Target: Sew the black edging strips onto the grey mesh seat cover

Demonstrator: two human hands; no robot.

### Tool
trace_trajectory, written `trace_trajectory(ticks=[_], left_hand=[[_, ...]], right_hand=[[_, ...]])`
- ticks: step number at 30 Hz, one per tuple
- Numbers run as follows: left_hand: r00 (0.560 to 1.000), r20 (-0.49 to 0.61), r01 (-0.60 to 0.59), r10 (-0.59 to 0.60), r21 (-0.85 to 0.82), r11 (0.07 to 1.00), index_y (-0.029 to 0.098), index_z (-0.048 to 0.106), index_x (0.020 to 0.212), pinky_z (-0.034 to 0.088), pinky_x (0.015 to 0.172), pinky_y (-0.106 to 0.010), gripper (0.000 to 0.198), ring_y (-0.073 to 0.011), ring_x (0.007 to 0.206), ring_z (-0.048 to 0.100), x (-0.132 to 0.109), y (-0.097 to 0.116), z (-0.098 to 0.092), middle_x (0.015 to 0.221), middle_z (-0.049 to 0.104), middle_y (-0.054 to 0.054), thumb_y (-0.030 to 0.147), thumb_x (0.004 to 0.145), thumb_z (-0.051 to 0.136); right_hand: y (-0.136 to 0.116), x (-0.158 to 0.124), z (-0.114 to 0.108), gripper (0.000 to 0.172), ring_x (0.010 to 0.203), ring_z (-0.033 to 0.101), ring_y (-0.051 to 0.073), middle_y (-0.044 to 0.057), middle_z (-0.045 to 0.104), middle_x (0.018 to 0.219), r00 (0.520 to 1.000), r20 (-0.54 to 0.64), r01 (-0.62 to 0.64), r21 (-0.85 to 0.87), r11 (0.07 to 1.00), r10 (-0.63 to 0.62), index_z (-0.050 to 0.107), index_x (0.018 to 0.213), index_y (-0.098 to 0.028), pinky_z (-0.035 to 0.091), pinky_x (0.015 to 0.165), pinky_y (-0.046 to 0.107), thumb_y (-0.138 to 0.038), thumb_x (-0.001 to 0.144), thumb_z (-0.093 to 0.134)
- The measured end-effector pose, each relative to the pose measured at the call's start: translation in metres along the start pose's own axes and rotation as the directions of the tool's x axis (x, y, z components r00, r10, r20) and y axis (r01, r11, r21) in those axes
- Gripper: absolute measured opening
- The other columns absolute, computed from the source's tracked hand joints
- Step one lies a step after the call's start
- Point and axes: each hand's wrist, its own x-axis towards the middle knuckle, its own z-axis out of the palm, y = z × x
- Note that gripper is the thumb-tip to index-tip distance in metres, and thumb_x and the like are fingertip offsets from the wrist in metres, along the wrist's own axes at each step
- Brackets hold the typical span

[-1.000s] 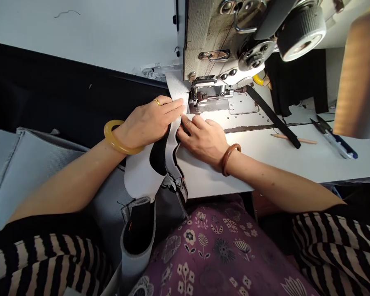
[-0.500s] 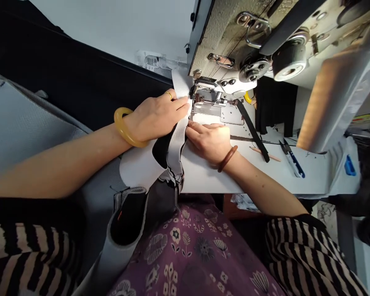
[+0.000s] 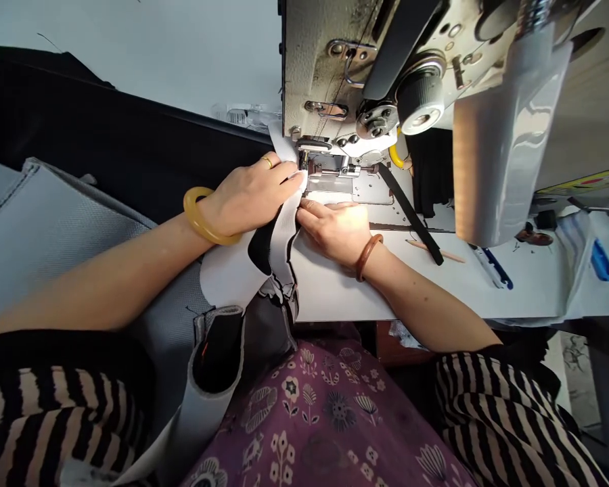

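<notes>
I had the fingers of the left hand [image 3: 254, 197] on the white strip [image 3: 284, 233] beside the presser foot [image 3: 304, 161], the right hand [image 3: 337, 230] touching the strip's edge; whether either pinched, I couldn't tell. Right of the foot lay a black strap [image 3: 411, 213].

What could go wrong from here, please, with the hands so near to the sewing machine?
The left hand presses the white strip close beside the machine's metal foot; a slip could bring it too near. The strip bends loosely below, so it might shift or pucker. The gray looped piece hangs by the lap and, if joined on, could drag.
</notes>
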Motion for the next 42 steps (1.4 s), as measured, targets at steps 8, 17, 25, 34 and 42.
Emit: trace_trajectory(ticks=[8, 17, 25, 34, 42], left_hand=[[0.998, 0.054, -0.038, 0.032, 0.107, 0.994, 0.016, 0.065, 0.109, 0.051, 0.058, -0.030, 0.035, -0.0276, 0.101, 0.060, -0.002, -0.001, -0.001, 0.106, 0.065, -0.012, 0.013, 0.094, 0.033], [0.998, 0.059, -0.022, 0.017, 0.081, 0.997, 0.017, 0.067, 0.108, 0.051, 0.061, -0.029, 0.033, -0.0255, 0.100, 0.060, -0.001, -0.001, -0.002, 0.108, 0.065, -0.011, 0.012, 0.093, 0.038], [0.999, 0.046, -0.026, 0.025, 0.029, 0.999, 0.017, 0.067, 0.111, 0.053, 0.068, -0.029, 0.033, -0.0236, 0.099, 0.060, -0.002, 0.000, -0.004, 0.108, 0.065, -0.011, 0.013, 0.094, 0.038], [0.998, 0.021, -0.068, 0.067, 0.067, 0.995, 0.018, 0.067, 0.110, 0.050, 0.060, -0.026, 0.032, -0.0222, 0.097, 0.062, -0.006, 0.000, -0.005, 0.109, 0.067, -0.009, 0.015, 0.093, 0.040], [0.998, 0.056, -0.022, 0.022, 0.001, 1.000, 0.020, 0.065, 0.118, 0.053, 0.072, -0.030, 0.035, -0.0231, 0.103, 0.060, -0.008, -0.005, -0.004, 0.120, 0.064, -0.009, 0.017, 0.094, 0.040]], right_hand=[[-0.001, 0.001, 0.000, 0.034, 0.073, 0.055, 0.014, 0.007, 0.063, 0.123, 0.999, 0.024, 0.048, 0.000, 0.999, -0.048, 0.063, 0.107, -0.019, 0.021, 0.057, 0.029, -0.016, 0.097, 0.031], [-0.002, 0.002, 0.004, 0.034, 0.069, 0.052, 0.014, 0.009, 0.065, 0.116, 0.998, 0.005, 0.055, 0.000, 0.999, -0.055, 0.064, 0.106, -0.016, 0.017, 0.055, 0.030, -0.014, 0.093, 0.032], [-0.004, 0.001, 0.004, 0.036, 0.068, 0.052, 0.014, 0.009, 0.062, 0.124, 0.998, 0.052, 0.039, -0.021, 0.999, -0.038, 0.065, 0.108, -0.016, 0.014, 0.053, 0.031, -0.015, 0.093, 0.032], [-0.005, 0.001, 0.011, 0.033, 0.066, 0.052, 0.012, 0.009, 0.065, 0.117, 0.997, -0.036, 0.071, -0.007, 0.997, -0.071, 0.066, 0.101, -0.016, 0.014, 0.052, 0.030, -0.014, 0.093, 0.034], [-0.009, 0.001, 0.005, 0.040, 0.076, 0.059, 0.017, 0.010, 0.061, 0.124, 0.996, 0.017, 0.091, -0.010, 0.996, -0.091, 0.059, 0.118, -0.017, 0.015, 0.051, 0.031, -0.015, 0.096, 0.025]])
